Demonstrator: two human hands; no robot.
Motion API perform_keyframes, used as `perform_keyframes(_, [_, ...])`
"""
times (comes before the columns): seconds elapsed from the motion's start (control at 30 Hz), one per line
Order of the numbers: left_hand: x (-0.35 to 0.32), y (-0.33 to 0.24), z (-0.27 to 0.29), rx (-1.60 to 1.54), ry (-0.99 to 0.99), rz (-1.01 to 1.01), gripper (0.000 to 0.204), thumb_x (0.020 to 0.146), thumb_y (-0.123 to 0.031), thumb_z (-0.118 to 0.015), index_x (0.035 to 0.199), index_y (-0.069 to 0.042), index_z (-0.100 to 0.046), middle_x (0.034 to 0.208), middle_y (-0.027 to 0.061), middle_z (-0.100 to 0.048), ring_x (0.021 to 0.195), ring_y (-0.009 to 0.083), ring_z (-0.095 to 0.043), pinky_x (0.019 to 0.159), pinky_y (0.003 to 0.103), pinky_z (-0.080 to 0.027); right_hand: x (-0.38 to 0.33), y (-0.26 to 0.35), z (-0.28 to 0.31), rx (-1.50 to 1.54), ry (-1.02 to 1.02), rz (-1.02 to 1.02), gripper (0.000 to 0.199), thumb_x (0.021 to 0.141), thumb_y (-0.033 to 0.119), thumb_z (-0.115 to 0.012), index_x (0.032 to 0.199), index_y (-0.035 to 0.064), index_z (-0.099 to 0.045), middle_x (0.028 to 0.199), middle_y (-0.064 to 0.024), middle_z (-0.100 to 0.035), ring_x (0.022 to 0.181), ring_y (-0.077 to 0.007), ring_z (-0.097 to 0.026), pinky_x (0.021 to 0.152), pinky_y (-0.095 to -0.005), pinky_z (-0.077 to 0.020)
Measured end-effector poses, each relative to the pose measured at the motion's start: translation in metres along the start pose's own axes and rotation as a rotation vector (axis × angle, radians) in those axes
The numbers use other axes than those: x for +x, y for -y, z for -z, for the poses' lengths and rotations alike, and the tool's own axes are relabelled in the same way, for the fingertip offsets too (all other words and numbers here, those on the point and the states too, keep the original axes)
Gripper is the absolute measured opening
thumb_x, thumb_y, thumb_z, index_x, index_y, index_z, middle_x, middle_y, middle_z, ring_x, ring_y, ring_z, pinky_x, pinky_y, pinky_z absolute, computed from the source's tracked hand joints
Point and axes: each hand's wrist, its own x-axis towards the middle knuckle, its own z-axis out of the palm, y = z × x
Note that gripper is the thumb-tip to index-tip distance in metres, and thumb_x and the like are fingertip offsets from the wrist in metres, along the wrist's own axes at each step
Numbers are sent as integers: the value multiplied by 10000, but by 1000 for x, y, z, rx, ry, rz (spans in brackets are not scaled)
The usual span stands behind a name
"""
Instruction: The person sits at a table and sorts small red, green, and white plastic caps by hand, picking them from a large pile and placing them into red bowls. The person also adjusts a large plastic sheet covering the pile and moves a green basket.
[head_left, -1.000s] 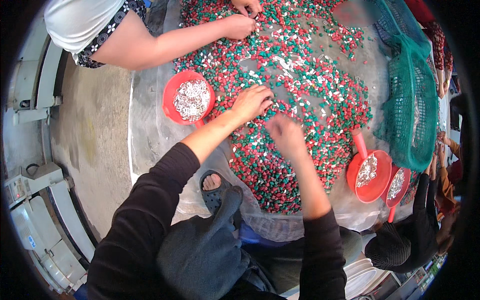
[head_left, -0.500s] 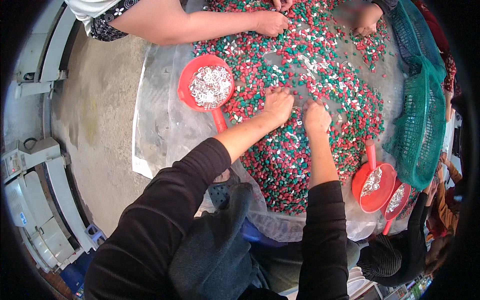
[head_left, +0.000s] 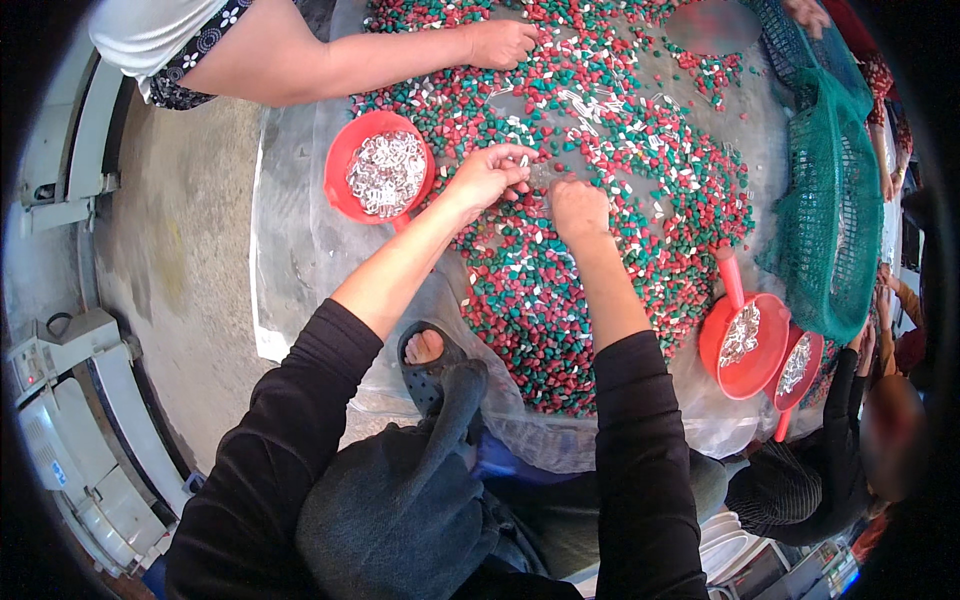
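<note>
My left hand (head_left: 487,180) is raised a little above the spread of small red, green and white pieces (head_left: 530,300). Its thumb and fingers are pinched together, with a small whitish piece (head_left: 524,162) showing between them. Close by on the right, my right hand (head_left: 580,212) is closed, knuckles up, low over the same spread; whatever its fingers hold is hidden. Left of my left hand stands a red dipper (head_left: 333,172) with a handle, filled with clear, loop-like pieces (head_left: 387,174).
Two more red dippers (head_left: 765,375) (head_left: 806,385) with clear pieces lie at the right. Beyond them stands a green mesh basket (head_left: 825,220). Another person's hand (head_left: 502,44) reaches into the pieces at the far side. White machines (head_left: 75,430) line the left.
My left hand has moved left and lifted, now showing its pinch. My right hand has shifted left. The view has moved slightly, and the far person's second hand has left the middle.
</note>
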Motion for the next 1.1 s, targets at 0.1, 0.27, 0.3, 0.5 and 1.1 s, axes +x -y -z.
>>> perform_keyframes(0.1, [6,-2,-2,-128,-53,87,176,828,-71,-552,1002,-55,-543,836,14,-567,698,93,-553,577,201,-443,-3,4,-4,-82,-30,57,206,836,165,-441,887,99,-629,912,-85,-622,841,-227,-623,786,-404,-454])
perform_keyframes(0.27, [53,-14,-19,349,-82,-109,175,826,-142,-546,980,-62,-567,830,38,-586,739,108,-578,566,251,-439,-30,-21,-13,726,-168,-71,59,790,89,-556,816,53,-596,779,-72,-639,746,-209,-623,703,-352,-474])
perform_keyframes(0.3, [64,-16,-24,508,-106,-182,164,829,-146,-539,967,-67,-578,830,44,-589,740,109,-577,574,257,-441,-36,-28,-15,1374,-197,-80,38,780,51,-590,801,38,-560,710,-49,-622,697,-160,-599,609,-286,-467])
perform_keyframes(0.5, [92,-12,-60,951,42,-455,154,807,-84,-475,867,-43,-611,857,135,-609,841,280,-583,769,371,-450,-100,-70,-33,2277,-208,-289,136,824,59,-546,958,65,-523,815,-29,-550,739,-115,-534,633,-242,-426])
perform_keyframes(1.1, [27,21,-68,1051,-6,-526,86,720,-139,-589,751,-93,-655,862,105,-580,822,281,-585,722,403,-469,-38,-14,-25,405,-222,-505,211,761,233,-586,881,59,-578,843,-130,-628,731,-279,-639,616,-390,-514])
